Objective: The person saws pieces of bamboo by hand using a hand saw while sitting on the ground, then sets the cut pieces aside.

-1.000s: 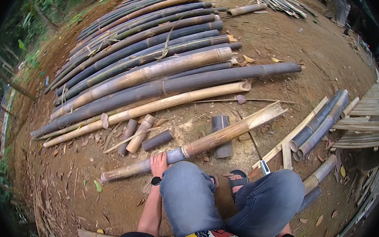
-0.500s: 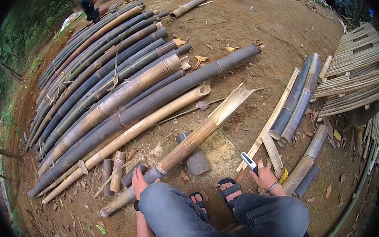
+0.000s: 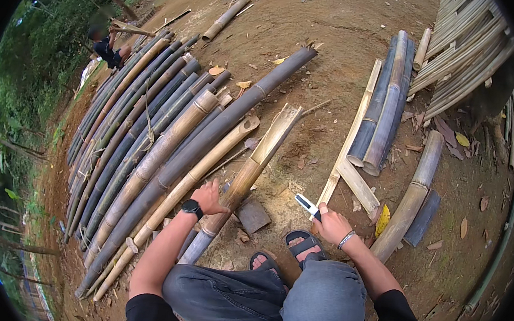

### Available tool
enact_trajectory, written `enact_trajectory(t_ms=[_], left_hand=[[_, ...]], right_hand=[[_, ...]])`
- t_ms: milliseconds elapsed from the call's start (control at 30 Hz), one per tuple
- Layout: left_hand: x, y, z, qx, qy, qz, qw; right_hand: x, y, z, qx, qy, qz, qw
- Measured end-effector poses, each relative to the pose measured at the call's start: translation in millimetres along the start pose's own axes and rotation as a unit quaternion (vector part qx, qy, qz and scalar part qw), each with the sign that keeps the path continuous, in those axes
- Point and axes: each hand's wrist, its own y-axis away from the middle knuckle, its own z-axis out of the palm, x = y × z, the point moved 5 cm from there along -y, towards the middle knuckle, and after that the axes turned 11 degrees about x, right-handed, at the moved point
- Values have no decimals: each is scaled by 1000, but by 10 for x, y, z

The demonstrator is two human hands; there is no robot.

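A split-ended bamboo pole (image 3: 245,177) slants across the ground before me, its cut-open end pointing away. Fingers apart, my left hand (image 3: 208,198) is at the pole's left side, the thumb reaching to its surface; whether it presses there I cannot tell. A dark watch is on that wrist. My right hand (image 3: 331,226) is closed round the dark grip of a hand tool (image 3: 308,205) with a white, dark-striped end. Its exact kind is unclear. A short dark block (image 3: 254,217) lies beside the pole, near pale sawdust.
A long stack of bamboo poles (image 3: 167,150) fills the left. To the right lie dark bamboo lengths (image 3: 380,119), a split strip (image 3: 356,183) and a curved bamboo piece (image 3: 414,197). Slatted bamboo panels (image 3: 471,50) stand far right. Another person (image 3: 110,51) sits far left.
My left hand has moved forward along the pole, away from my knee. My right hand and its tool have shifted slightly left, and my view has turned.
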Motion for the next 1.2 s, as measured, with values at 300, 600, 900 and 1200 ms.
enact_trajectory(t_ms=[300, 600, 900, 1200], left_hand=[[906, -766, 361, 159, 148, -157, 963], [1100, -502, 363, 236, 167, -209, 934], [972, -574, 424, 252, 184, -223, 924], [1112, -600, 360, 193, 212, -191, 939]], right_hand=[[-177, 161, -77, -15, -23, -32, 999], [-56, 410, 59, -77, 1, 16, 997], [-261, 138, -3, -45, 86, -50, 994], [-230, 112, -27, -84, 75, -17, 994]])
